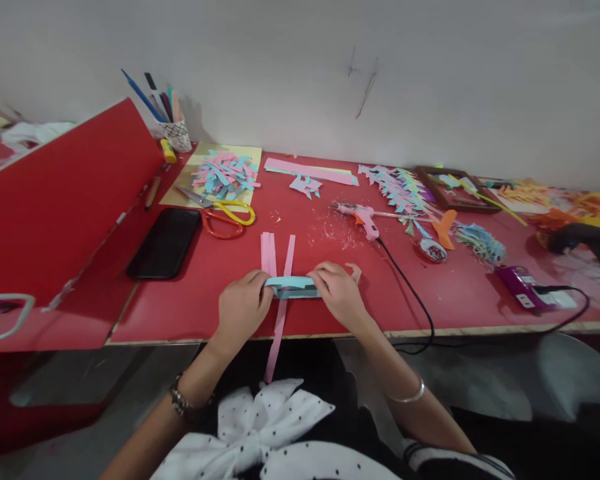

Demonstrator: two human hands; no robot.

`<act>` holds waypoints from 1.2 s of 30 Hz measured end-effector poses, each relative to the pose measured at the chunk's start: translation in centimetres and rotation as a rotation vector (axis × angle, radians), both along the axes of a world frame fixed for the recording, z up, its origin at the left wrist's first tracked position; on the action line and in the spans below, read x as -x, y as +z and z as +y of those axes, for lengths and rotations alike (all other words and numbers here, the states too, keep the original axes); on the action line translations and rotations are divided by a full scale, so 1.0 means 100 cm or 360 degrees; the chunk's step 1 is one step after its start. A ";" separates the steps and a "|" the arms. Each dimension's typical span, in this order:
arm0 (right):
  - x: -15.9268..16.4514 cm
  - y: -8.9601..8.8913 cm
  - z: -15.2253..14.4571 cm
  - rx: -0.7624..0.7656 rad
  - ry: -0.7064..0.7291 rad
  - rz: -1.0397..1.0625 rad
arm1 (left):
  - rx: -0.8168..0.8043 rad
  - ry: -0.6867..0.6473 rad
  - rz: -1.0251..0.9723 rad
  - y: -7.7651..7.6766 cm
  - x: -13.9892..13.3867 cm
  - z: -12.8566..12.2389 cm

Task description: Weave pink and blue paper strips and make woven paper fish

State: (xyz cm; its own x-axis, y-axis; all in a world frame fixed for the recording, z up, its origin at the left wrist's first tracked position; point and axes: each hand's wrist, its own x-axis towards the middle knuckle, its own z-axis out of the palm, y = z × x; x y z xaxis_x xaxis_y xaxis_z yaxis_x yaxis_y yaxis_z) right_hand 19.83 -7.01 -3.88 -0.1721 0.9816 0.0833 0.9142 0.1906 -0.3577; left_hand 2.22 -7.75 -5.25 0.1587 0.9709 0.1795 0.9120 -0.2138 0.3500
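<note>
A light blue paper strip (295,283) is stretched sideways between my two hands, close to the table's front edge. My left hand (245,303) pinches its left end, and my right hand (337,293) pinches the right end. Under it run pink paper strips (269,252), pointing away from me. One narrow pink strip (279,327) passes below the blue paper and hangs over the front edge. Whether the blue paper is one layer or several, I cannot tell. A curled scrap of pale paper (353,272) lies by my right hand.
Scissors (225,212) and a black phone (165,243) lie left, below a heap of cut paper pieces (225,172). A pink glue gun (363,217) with a trailing black cord rests to the right, near fringed paper strips (395,187). A purple power strip (525,288) lies further right.
</note>
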 end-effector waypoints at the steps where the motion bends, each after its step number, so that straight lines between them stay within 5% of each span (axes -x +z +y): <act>1: -0.001 -0.002 0.000 -0.0009 0.0004 -0.0014 | 0.0009 0.0015 0.0019 0.000 0.000 0.000; 11: -0.006 -0.005 -0.002 0.0026 0.0099 0.0058 | -0.0014 0.0030 -0.0283 -0.001 0.004 -0.001; 17: -0.005 -0.002 -0.001 -0.0060 0.0090 -0.0047 | 0.0065 0.0069 -0.0199 -0.001 0.004 0.000; 29: 0.015 0.018 0.017 -0.0633 0.0402 -0.0574 | 0.0019 0.0085 0.0128 0.004 -0.003 0.003; 36: 0.015 0.039 0.027 -0.0284 0.0703 -0.0783 | 0.0067 0.0108 0.0161 0.002 -0.002 0.003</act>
